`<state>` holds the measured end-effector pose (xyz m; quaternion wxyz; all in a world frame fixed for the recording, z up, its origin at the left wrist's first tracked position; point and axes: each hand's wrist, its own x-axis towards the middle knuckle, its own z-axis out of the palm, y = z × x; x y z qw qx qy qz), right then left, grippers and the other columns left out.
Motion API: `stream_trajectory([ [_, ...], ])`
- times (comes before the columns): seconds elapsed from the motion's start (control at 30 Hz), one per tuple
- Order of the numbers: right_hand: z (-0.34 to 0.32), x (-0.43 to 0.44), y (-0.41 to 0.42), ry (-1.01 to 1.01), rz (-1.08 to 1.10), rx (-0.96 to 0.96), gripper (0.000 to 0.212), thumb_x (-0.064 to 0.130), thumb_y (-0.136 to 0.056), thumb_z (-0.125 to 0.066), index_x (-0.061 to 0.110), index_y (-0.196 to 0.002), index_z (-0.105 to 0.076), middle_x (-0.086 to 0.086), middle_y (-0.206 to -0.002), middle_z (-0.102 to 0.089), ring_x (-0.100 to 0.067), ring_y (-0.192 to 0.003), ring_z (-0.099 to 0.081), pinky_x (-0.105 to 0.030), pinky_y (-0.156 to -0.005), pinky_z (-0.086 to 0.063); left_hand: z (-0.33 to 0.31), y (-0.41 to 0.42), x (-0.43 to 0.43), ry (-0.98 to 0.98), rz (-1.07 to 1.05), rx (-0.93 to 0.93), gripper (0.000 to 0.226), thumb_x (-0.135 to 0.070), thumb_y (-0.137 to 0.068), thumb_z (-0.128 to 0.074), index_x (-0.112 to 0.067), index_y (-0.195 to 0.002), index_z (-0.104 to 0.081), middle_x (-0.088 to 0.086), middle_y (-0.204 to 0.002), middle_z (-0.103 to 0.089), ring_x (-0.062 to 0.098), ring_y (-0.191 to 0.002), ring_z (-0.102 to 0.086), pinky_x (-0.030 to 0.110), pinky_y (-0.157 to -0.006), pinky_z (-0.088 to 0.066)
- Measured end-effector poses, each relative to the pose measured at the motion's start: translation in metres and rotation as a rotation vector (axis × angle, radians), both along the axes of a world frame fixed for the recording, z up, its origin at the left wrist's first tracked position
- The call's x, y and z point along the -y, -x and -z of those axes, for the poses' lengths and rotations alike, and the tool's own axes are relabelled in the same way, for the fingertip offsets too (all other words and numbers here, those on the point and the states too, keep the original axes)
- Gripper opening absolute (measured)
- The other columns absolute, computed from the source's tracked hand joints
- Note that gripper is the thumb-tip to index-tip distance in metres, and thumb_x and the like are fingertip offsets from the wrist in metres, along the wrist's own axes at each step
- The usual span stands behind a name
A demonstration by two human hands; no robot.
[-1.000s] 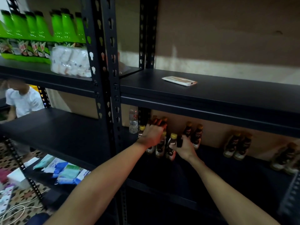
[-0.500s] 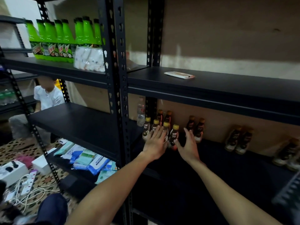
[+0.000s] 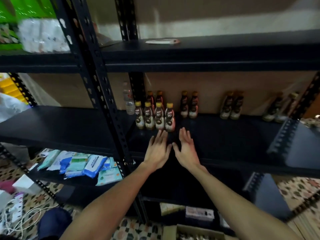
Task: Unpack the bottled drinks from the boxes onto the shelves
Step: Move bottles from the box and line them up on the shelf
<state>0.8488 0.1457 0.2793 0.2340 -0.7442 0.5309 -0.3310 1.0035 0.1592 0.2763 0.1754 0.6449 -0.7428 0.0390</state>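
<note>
Hovering over black metal shelf board (image 3: 225, 135): L hand (image 3: 158, 149) and R hand (image 3: 186, 150), side by side, palms down, fingers straight and lightly spread. Nothing held in either.

Fingertips of L hand end just short of front row of four brown plastic drink bottles w/ yellow caps (image 3: 155, 117); contact or not, can't tell. Directly behind that row, two more brown bottles w/ darker caps (image 3: 155, 97) against back wall. Beyond R hand and off to its right: one pair of similar bottles (image 3: 188, 104), then a blurred pair (image 3: 232, 105), then another blurred pair (image 3: 280, 110) furthest out. All upright. Clear water bottle (image 3: 128, 99) stands beyond L hand, just outside the group.

Progress (est.): approx. twelve bottles shelved, in clumps w/ gaps between; board around both hands mostly bare. Open brown cardboard box (image 3: 173, 230) sits below the forearms at floor level; contents too blurred to count, prob. more bottles. Judged partway; next = reach down to box for another load.
</note>
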Motion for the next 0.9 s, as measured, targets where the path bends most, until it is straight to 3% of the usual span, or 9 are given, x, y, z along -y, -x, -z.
stream_trajectory([
  [0.2,0.039,-0.039,0.024,0.079,0.072,-0.1,0.07,0.037,-0.105,-0.046,0.013,-0.161,-0.011,0.002,-0.168,0.0,-0.011,-0.153,0.012,-0.034,-0.125,0.005,0.054,0.024,-0.039,0.041,0.032,-0.018,0.063,-0.045,-0.106,-0.015,-0.009,-0.157,-0.022,0.004,-0.165,-0.018,0.016,-0.154,-0.002,0.042,-0.124,-0.011],
  [0.3,0.065,-0.061,0.036,0.07,0.074,-0.147,0.067,0.038,-0.107,-0.042,0.016,-0.161,-0.009,0.006,-0.167,0.005,-0.01,-0.154,0.013,-0.033,-0.125,0.008,0.081,0.041,-0.063,-0.015,0.059,-0.049,0.059,-0.043,-0.107,-0.016,-0.013,-0.159,-0.016,0.0,-0.167,-0.008,0.012,-0.153,0.007,0.039,-0.125,-0.002],
  [0.43,0.107,-0.089,0.051,-0.001,0.085,-0.159,0.065,0.035,-0.108,-0.04,0.016,-0.161,-0.008,0.005,-0.168,0.003,-0.01,-0.155,0.012,-0.034,-0.125,0.008,0.116,0.057,-0.089,-0.1,0.094,-0.017,0.06,-0.042,-0.107,-0.012,-0.012,-0.158,-0.017,0.002,-0.166,-0.01,0.014,-0.154,0.003,0.04,-0.125,-0.004],
  [0.57,0.155,-0.116,0.065,-0.115,0.106,-0.159,0.064,0.034,-0.108,-0.042,0.014,-0.161,-0.011,0.004,-0.168,-0.001,-0.012,-0.155,0.009,-0.034,-0.125,0.006,0.158,0.066,-0.106,-0.306,0.142,-0.052,0.058,-0.042,-0.108,-0.016,-0.012,-0.158,-0.017,0.0,-0.167,-0.01,0.012,-0.153,0.006,0.038,-0.124,0.001],
  [0.73,0.239,-0.161,0.092,-0.351,0.118,-0.172,0.058,0.028,-0.107,-0.045,0.012,-0.159,-0.026,-0.003,-0.167,-0.018,-0.017,-0.156,-0.004,-0.034,-0.126,-0.005,0.227,0.078,-0.129,-0.574,0.18,-0.074,0.054,-0.038,-0.108,-0.025,-0.012,-0.155,-0.029,0.003,-0.161,-0.03,0.016,-0.153,-0.011,0.038,-0.123,-0.01],
  [0.9,0.332,-0.197,0.126,-0.565,0.136,-0.215,0.052,0.027,-0.107,-0.043,0.011,-0.157,-0.034,-0.005,-0.164,-0.031,-0.026,-0.154,-0.018,-0.032,-0.123,-0.017,0.305,0.093,-0.153,-0.785,0.2,-0.078,0.053,-0.038,-0.108,-0.027,-0.012,-0.153,-0.031,0.006,-0.16,-0.032,0.019,-0.152,-0.017,0.042,-0.122,-0.016],
])
